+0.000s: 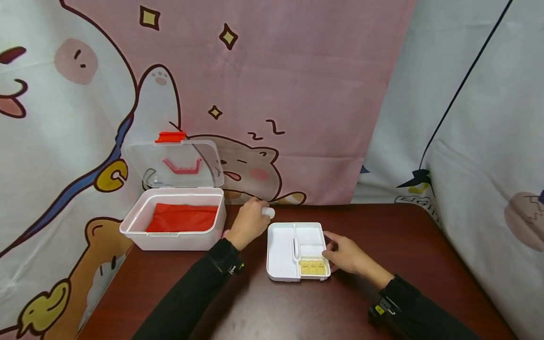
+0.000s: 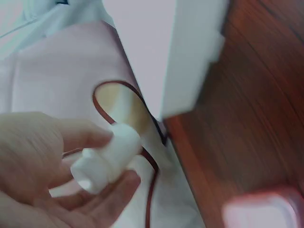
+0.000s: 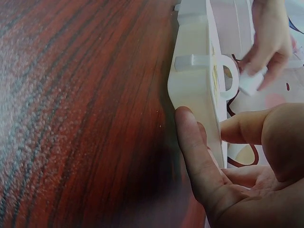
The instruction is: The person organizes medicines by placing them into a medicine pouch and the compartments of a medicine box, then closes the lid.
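My left hand (image 1: pixel 248 221) pinches a small white bottle (image 2: pixel 114 154) between thumb and fingers, above the table's back edge. In the head view only the end of that bottle shows past the hand. Just in front of it, flat on the table, lies a white pill organizer (image 1: pixel 280 252). It has compartments, a handle along the middle and a row of yellow lettered lids (image 1: pixel 312 267) at its near right corner. My right hand (image 1: pixel 349 255) grips the organizer's right side, thumb on the rim and fingers against the outer wall.
At the left stands a white storage box (image 1: pixel 174 241), its clear lid (image 1: pixel 182 174) with an orange clip raised, a red cloth-like piece (image 1: pixel 182 217) inside. A pink-edged object (image 2: pixel 261 211) lies on the brown table (image 1: pixel 272 311), mostly hidden behind my left wrist in the head view. A printed curtain (image 1: pixel 314 118) hangs behind.
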The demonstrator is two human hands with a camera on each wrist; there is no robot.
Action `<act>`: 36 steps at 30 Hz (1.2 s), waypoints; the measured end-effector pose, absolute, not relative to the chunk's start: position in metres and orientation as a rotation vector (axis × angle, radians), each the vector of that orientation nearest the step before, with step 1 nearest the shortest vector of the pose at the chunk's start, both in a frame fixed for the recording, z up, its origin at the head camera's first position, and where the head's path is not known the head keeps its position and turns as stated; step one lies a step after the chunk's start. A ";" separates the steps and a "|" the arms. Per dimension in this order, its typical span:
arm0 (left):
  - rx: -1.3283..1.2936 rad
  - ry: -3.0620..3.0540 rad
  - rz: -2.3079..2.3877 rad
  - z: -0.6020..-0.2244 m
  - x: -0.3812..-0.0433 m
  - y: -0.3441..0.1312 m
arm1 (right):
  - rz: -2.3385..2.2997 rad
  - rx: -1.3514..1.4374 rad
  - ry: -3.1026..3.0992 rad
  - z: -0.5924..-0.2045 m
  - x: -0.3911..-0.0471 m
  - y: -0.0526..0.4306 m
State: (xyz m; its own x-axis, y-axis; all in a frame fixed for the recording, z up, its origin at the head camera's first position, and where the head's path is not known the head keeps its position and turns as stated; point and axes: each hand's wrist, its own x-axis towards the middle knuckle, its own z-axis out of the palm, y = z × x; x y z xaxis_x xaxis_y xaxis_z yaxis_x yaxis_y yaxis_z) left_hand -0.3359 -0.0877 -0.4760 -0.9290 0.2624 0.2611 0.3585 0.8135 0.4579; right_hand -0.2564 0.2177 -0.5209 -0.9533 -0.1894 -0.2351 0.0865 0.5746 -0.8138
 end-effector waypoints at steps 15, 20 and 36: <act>-0.831 -2.853 -0.751 -0.464 -0.332 -0.012 | -1.332 -0.107 2.512 -0.521 -0.256 0.220; -0.840 -2.939 -0.743 -0.475 -0.331 0.006 | -1.349 -0.134 2.510 -0.521 -0.255 0.220; -0.921 -2.962 -0.423 -0.505 -0.332 0.028 | -1.343 -0.138 2.525 -0.520 -0.256 0.217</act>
